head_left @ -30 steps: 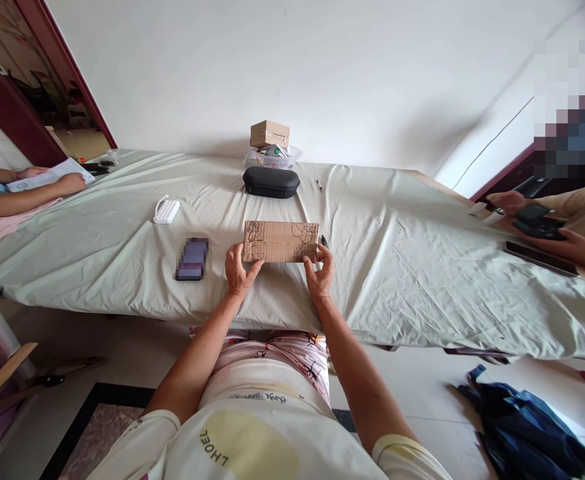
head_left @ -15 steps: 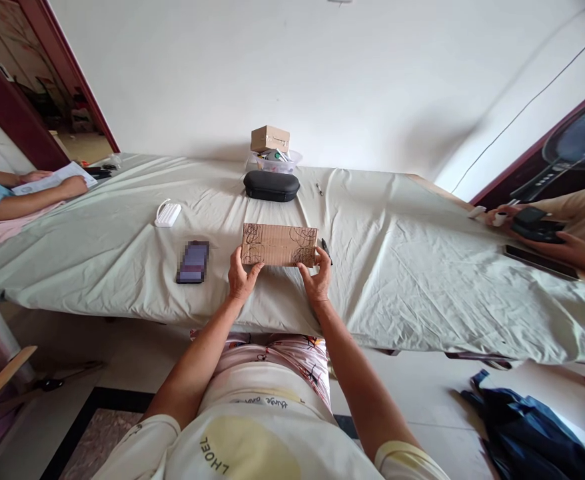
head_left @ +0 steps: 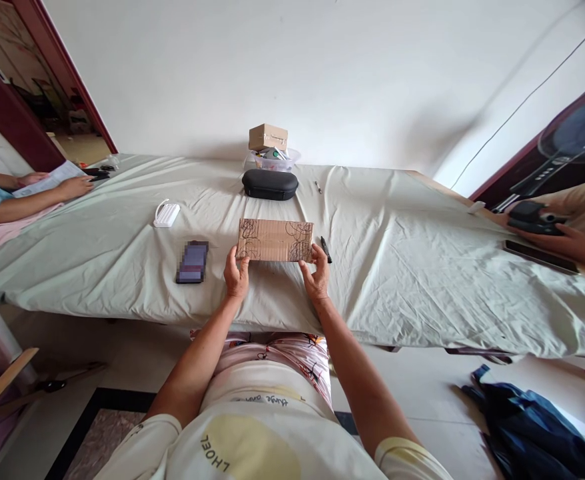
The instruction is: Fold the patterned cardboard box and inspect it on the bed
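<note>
Between my hands is a rectangular piece of brown cardboard point(head_left: 276, 241), its corners covered in dark looping scribbles. My left hand point(head_left: 236, 275) grips its lower left corner, thumb on the near edge. At the lower right corner my right hand point(head_left: 316, 273) grips it the same way. Just right of the cardboard lies a black marker pen point(head_left: 326, 249) on the cloth. A phone point(head_left: 192, 262) with a blurred screen lies to the left of my left hand. Whether the cardboard touches the cloth I cannot tell.
A pale green cloth point(head_left: 397, 267) covers the table. Farther back are a black case point(head_left: 270, 185), a plastic basket point(head_left: 292, 160) with a cardboard box point(head_left: 268, 137) on top, a small pen point(head_left: 318, 187) and a white power bank point(head_left: 166, 215). Co-workers' hands point(head_left: 75, 187) show at both sides.
The cardboard has shifted slightly away from me and left, with both my hands still on it. At the right, the co-worker has turned the dark device in their hands.
</note>
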A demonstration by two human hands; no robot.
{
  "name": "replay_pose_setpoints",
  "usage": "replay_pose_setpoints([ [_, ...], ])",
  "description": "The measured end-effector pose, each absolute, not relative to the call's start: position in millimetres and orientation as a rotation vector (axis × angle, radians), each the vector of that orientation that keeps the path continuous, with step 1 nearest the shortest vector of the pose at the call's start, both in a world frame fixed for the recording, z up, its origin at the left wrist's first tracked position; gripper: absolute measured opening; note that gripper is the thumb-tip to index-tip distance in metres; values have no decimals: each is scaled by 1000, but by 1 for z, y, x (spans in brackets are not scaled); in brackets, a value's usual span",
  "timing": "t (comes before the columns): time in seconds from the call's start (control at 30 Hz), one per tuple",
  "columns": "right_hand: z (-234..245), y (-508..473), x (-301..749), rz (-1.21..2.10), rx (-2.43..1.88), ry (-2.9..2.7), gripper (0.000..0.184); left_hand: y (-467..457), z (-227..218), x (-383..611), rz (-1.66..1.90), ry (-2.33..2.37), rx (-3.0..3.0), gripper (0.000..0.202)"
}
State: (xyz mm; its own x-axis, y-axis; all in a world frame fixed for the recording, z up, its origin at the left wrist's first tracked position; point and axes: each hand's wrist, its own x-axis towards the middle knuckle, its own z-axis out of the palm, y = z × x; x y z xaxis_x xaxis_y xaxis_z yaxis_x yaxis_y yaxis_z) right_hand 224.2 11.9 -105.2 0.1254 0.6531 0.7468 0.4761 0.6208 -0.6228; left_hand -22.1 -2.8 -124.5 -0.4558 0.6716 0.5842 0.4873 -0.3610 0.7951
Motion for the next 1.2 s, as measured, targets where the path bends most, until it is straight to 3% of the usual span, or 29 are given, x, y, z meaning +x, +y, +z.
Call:
replay_pose_setpoints([
  [0.2,-106,9,224,243,-834,-1527,59,-6,-117,-22,2046,1603,1392,51],
  [0.77,-117,26,224,313,-1104,-1481,42,2,-122,-24,1833,1634,1475,49],
  [1.0,-119,29,226,343,-1244,-1533,24,10,-134,-25,1701,1649,1501,70],
  [1.2,-110,14,219,459,-1071,-1764,36,8,-130,-24,1681,1607,1637,97],
])
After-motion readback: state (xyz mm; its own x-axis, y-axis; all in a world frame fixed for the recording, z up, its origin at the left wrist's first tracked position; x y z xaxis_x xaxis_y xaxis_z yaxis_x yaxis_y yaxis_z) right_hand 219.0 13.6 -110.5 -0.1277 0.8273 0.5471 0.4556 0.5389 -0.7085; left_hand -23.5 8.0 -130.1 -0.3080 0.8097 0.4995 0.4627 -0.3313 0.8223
